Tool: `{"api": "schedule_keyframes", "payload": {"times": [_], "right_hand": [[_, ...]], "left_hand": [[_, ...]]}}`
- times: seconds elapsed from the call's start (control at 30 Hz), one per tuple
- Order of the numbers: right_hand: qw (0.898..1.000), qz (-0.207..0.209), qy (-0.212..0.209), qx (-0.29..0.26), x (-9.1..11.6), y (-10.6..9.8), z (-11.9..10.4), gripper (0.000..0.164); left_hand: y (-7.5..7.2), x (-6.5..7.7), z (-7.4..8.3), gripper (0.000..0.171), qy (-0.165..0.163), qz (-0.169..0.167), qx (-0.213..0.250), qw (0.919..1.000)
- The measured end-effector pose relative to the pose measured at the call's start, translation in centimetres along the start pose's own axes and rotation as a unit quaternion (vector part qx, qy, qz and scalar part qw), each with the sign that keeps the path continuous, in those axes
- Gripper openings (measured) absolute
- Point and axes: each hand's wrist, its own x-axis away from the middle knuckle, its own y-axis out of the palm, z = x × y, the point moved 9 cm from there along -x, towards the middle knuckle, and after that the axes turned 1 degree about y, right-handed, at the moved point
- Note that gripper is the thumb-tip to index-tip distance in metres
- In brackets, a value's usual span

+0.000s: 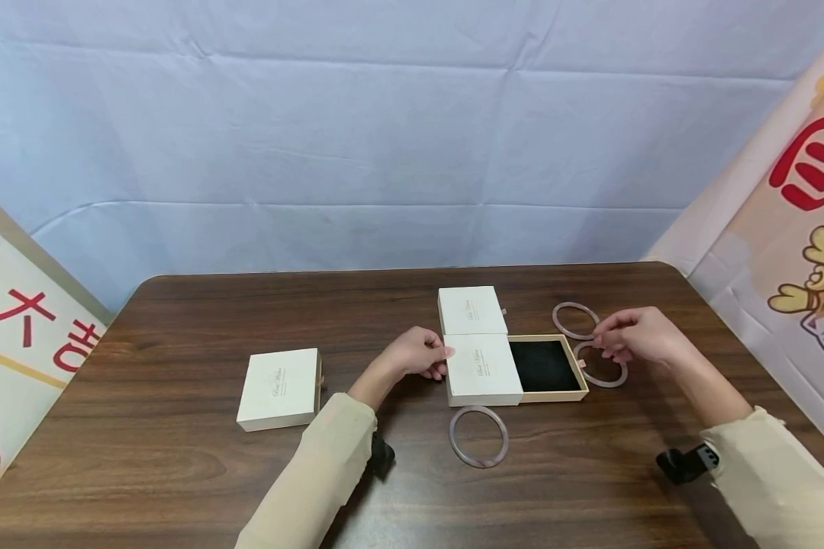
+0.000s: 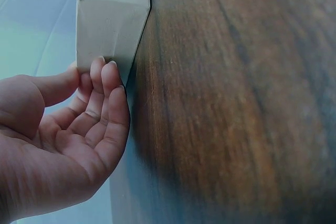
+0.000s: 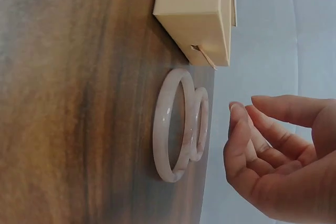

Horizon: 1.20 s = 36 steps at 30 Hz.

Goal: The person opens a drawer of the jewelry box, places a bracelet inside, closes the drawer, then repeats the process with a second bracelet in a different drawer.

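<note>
A white box sleeve lies on the table with its drawer slid out to the right, showing a black lining. My left hand touches the sleeve's left end; in the left wrist view its fingertips rest against the box's end wall, thumb by the edge. Just right of the drawer's small pull tab, my right hand hovers with loosely bent fingers and nothing in them. Below it lies one pale pinkish bangle, with a second bangle behind. A third bangle lies in front of the sleeve.
A closed white box stands directly behind the pulled-out one. Another closed white box sits apart on the left of the brown wooden table. Pale blue cloth hangs behind the table, with printed cloths at both sides.
</note>
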Motion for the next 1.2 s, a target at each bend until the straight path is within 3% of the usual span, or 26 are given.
{"api": "schedule_keyframes", "payload": {"times": [0.4, 0.6, 1.2], "right_hand": [[0.999, 0.046, 0.007, -0.021, -0.9, -1.5, 1.3, 0.031], [0.998, 0.063, 0.017, 0.004, -1.2, -1.9, 2.6, 0.036], [0.997, 0.059, 0.039, 0.031, -1.4, -1.6, 4.3, 0.027]], "left_hand": [[0.0, 0.1, 0.1, 0.023, 0.001, 0.0, -0.006, 1.0], [0.0, 0.1, 0.1, 0.023, -0.002, -0.001, -0.002, 1.0], [-0.1, -0.2, -0.1, 0.023, -0.002, -0.003, -0.004, 1.0]]}}
